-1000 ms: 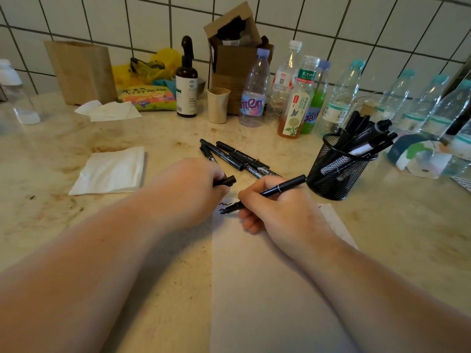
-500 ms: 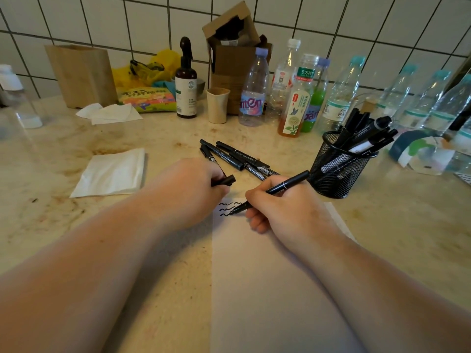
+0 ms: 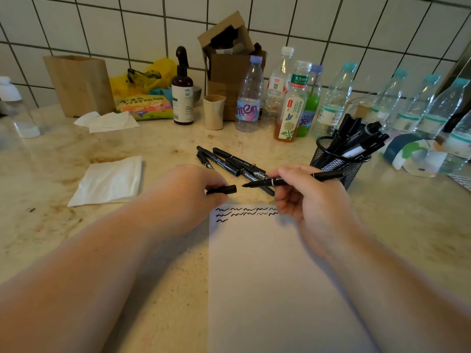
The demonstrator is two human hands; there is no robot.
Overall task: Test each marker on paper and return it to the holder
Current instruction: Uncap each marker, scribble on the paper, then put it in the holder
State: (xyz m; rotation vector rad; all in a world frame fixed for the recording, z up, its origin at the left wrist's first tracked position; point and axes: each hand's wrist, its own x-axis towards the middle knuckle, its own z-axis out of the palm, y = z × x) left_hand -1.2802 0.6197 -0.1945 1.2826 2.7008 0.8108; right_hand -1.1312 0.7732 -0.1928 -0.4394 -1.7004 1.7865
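1. The right hand (image 3: 313,200) grips an uncapped black marker (image 3: 290,180) above the top edge of the paper (image 3: 267,276), fingers curled round the barrel, the tip pointing left and lifted clear of the sheet.
2. The left hand (image 3: 188,197) pinches the marker's black cap (image 3: 221,189) between curled fingers; the cap's open end faces the marker tip, the two near each other but apart.
3. The paper lies on the worktop (image 3: 63,225) at the near edge, in the middle, with three rows of black squiggles (image 3: 244,212) along its top edge; the third row is a single short mark at the left.
4. A loose bunch of black markers (image 3: 229,163) lies on the worktop just behind both hands, between the paper and the back row of bottles.
5. The black mesh holder (image 3: 336,161) stands right of that bunch, towards the worktop's right side, with several black markers leaning in it.
6. A folded white tissue (image 3: 109,180) lies towards the left side of the worktop, well apart from the paper.
7. Along the tiled back wall stand plastic bottles (image 3: 249,98), a dark spray bottle (image 3: 182,95), a small beige cup (image 3: 214,112), an open cardboard box (image 3: 229,59) and a wooden block (image 3: 79,85).
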